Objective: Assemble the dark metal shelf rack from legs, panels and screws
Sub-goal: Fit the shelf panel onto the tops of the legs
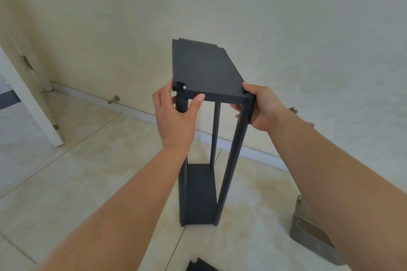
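Nearest the camera, a loose dark metal panel (201, 266) is lying on the pale tiled floor (66, 182), waiting to be fitted, by my reading, while a grey object (312, 233) is sitting to the right. Beyond it the dark metal shelf rack (207, 130) is standing upright near the cream wall (220, 6), its bottom panel (200, 193) and flat top panel (206, 70) already joining the round dark legs (232, 165). The left hand (176, 114) is gripping the near-left leg under the top panel, thumb along its front edge, and the right hand (263, 110) is curling around the near-right corner, so middle shelves and possibly screws seem left.
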